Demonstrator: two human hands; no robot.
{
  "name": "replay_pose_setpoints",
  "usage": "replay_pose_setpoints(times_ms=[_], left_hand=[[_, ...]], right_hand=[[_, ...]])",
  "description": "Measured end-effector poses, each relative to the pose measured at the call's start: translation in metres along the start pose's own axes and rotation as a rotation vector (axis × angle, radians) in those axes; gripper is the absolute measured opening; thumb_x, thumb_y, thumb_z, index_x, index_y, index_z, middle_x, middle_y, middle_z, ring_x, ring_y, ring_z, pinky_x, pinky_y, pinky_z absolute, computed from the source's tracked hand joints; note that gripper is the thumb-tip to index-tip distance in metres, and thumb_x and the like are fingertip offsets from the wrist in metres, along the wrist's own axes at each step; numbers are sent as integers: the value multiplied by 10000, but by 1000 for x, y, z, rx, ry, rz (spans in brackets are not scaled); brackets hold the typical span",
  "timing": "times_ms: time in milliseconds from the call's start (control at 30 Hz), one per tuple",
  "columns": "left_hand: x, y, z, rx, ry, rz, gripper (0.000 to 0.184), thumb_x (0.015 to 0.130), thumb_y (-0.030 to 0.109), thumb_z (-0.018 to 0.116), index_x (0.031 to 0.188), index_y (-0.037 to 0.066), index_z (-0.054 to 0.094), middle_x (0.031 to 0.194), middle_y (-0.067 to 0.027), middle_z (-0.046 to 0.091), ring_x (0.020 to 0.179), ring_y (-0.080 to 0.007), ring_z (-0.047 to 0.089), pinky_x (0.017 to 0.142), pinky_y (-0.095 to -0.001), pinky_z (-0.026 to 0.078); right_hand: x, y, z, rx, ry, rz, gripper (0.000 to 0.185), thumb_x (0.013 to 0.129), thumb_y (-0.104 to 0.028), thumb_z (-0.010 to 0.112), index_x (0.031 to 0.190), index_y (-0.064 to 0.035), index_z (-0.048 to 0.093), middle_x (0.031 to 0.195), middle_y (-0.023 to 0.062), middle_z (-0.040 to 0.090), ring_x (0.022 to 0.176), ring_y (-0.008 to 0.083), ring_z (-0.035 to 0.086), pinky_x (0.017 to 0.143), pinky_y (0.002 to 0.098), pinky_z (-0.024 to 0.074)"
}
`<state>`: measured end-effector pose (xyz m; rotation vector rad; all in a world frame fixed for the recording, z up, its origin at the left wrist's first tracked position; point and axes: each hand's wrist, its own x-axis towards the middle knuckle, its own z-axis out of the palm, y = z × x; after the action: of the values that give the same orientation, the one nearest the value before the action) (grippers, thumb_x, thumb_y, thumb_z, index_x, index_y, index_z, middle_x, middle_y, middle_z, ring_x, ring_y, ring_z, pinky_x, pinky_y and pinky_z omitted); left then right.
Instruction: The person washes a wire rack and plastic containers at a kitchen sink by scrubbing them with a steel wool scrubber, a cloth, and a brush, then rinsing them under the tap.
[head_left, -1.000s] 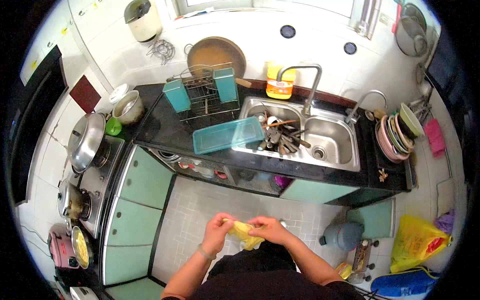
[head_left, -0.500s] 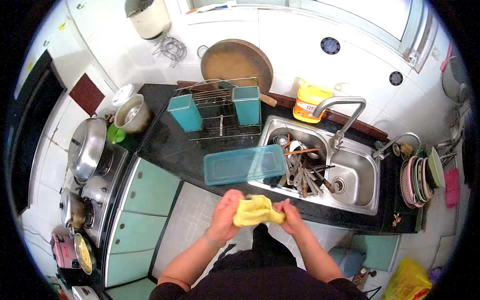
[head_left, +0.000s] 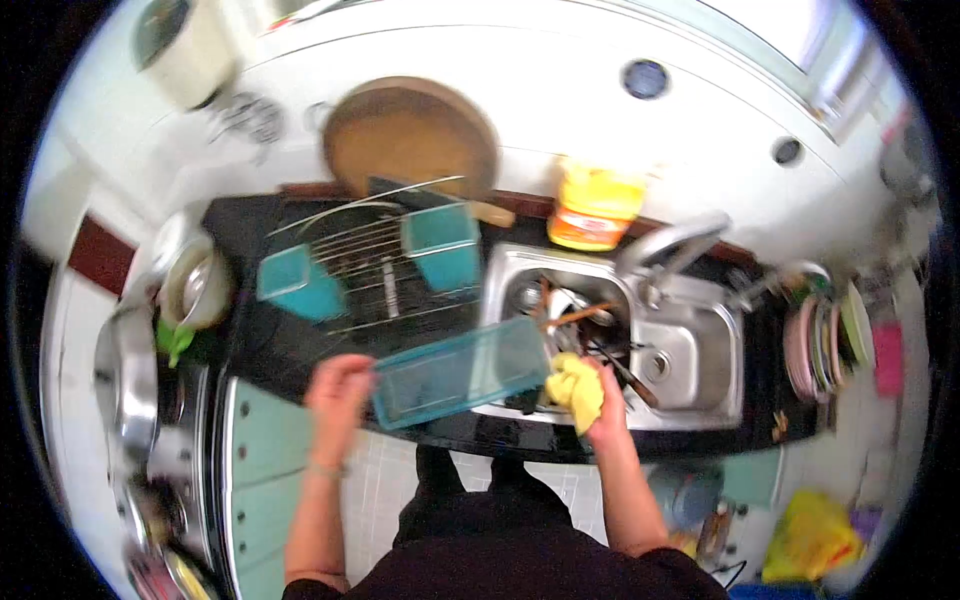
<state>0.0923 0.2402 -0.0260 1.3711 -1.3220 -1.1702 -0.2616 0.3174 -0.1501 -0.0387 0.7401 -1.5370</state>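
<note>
A crumpled yellow cloth [head_left: 577, 390] is gripped in my right hand [head_left: 607, 418], at the right end of the teal tray and in front of the left sink basin. The long, translucent teal tray [head_left: 450, 375] lies along the counter's front, with its right end over the sink's edge. My left hand [head_left: 338, 395] is at the tray's left end, its fingers close to the rim. Motion blur hides whether these fingers grip the rim. Knives and other utensils [head_left: 635, 375] lie in the left basin, partly behind the cloth.
A wire rack [head_left: 355, 250] with two teal holders [head_left: 440, 250] stands behind the tray. A round chopping board [head_left: 410, 135] leans on the wall. The faucet [head_left: 670, 250] and a yellow jug [head_left: 597, 205] stand behind the sink [head_left: 690, 415]. Plates [head_left: 825, 340] stand at right, pots [head_left: 130, 375] at left.
Both hands held the cloth in front of the counter. The left hand has let go and moved left to the tray; the right has carried the cloth forward and right. The view has shifted.
</note>
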Motion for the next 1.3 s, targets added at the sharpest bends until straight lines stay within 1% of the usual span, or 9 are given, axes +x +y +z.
replay_pose_setpoints(times_ms=[133,267,433,533,733,800,1000,1133,1300], left_hand=[[69,-3,-95,244,139,364,325,846,46,593,1167,44,541,1171,-59,542,1060,-162,525,923,-301,420],[131,39,-99,753,63,706,578,732,73,676,1273,49,476,1342,-152,429,1250,-305,397,1055,-388,288],[184,38,-80,979,-252,668,976,553,176,814,1396,83,331,1413,-149,378,1338,-357,294,1089,-431,229],[190,29,-69,1004,-179,610,1056,505,195,841,1407,81,303,1415,-146,377,1353,-370,269,1086,-449,232],[180,29,-38,997,-110,594,996,504,206,861,1352,60,358,1401,-152,399,1320,-384,316,1048,-453,287],[173,31,-25,1024,-69,565,1002,500,211,863,1351,59,356,1399,-163,394,1321,-385,315,1037,-466,296],[173,50,-18,1066,-169,694,978,554,479,798,1343,88,372,1366,-157,434,1250,-373,394,998,-457,318],[204,52,-29,1123,-308,877,938,567,484,807,1326,87,424,1128,-130,607,977,-284,577,856,-408,400],[189,63,2,828,-346,588,603,616,321,800,1125,70,598,644,-35,579,547,-191,536,617,-323,399]], right_hand=[[16,-58,-22,-267,301,-470,189,873,-98,599,1041,-91,514,935,55,584,826,191,614,722,325,539],[68,-105,-67,-652,688,-622,575,794,-57,646,1321,-40,416,1124,129,572,930,227,613,763,323,520],[143,-138,-92,-993,677,-765,644,777,-60,670,1362,-90,403,1093,137,580,895,208,593,737,314,516],[161,-150,-108,-1226,718,-754,343,719,-104,686,1056,-114,626,924,87,647,818,190,603,732,323,495],[118,-120,-67,-1173,733,-784,324,731,-103,679,1050,-95,625,862,79,623,777,189,594,723,317,495],[125,-96,-74,-1376,1161,-1248,365,768,-115,684,1110,-40,583,950,84,614,838,188,595,751,313,501],[133,-25,14,-38,198,-489,443,868,-136,608,1278,-42,470,1240,121,541,1061,251,577,874,369,506],[138,-29,42,148,-35,-484,481,881,-178,583,1319,-50,433,1293,117,508,1126,290,547,901,426,497],[125,-35,79,51,-130,-427,473,882,-203,567,1307,-49,427,1253,151,518,1078,311,566,873,448,508]])
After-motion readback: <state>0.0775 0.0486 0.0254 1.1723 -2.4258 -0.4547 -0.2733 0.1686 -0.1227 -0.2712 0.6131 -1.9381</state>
